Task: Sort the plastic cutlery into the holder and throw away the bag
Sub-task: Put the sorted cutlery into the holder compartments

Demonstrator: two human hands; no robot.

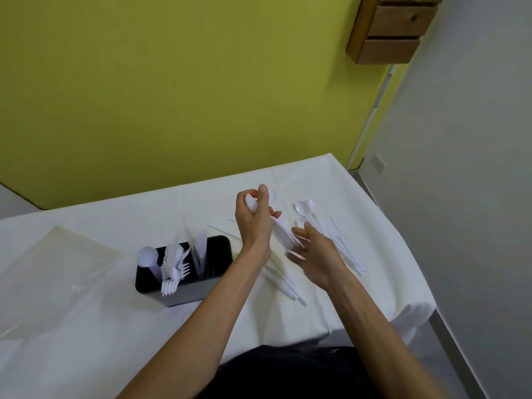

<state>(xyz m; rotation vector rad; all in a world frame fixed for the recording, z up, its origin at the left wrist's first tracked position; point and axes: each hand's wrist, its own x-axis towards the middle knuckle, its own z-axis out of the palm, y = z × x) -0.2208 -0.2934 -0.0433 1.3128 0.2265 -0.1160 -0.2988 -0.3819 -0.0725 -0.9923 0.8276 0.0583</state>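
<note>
Forearms (201,326) reach over the bench (115,326): left grip (254,217) clasps a cutlery bundle (279,233), handles slanting to the slack right grip (315,251); holder (190,293) lies left

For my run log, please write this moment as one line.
left hand: grips cutlery bundle | right hand: open, beside bundle | holder: partly filled | bag: on table

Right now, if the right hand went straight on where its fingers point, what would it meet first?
Probably the cutlery bundle gripped by the left hand: the right hand, fingers open, points at it from close by. Blur hides the depth, so I'm unsure.
</note>
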